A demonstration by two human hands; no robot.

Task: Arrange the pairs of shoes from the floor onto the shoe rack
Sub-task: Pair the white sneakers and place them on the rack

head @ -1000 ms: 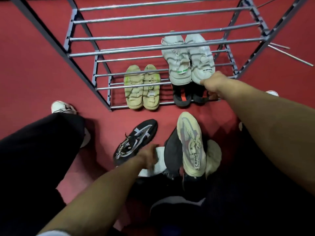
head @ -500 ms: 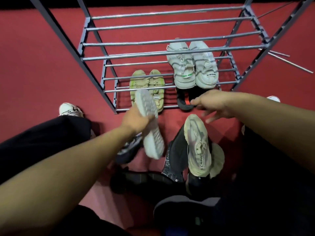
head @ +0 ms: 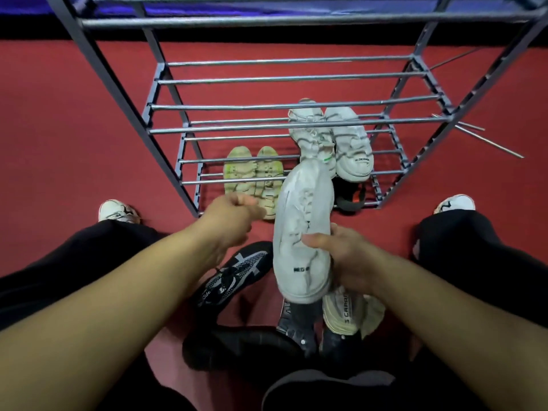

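Observation:
My right hand (head: 341, 256) grips a pale grey sneaker (head: 302, 232) by its side, holding it in the air in front of the metal shoe rack (head: 267, 129), toe towards the rack. My left hand (head: 234, 215) hovers just left of it with fingers loosely curled, holding nothing. On the rack's lower bars sit a white sneaker pair (head: 332, 140), a beige-green pair (head: 252, 179) and a dark pair (head: 350, 194). On the floor below lie a black-and-white sneaker (head: 234, 274), a cream sneaker (head: 341, 315) and dark boots (head: 299, 324).
The red carpet (head: 59, 129) spreads on both sides of the rack. My feet in white shoes (head: 118, 210) and black trouser legs flank the shoe pile. Loose metal rods (head: 489, 140) lie on the floor right of the rack.
The grey sneaker passed from my left hand to my right hand and rose higher. My left hand let go and now hangs beside it. The view tilted up towards the rack.

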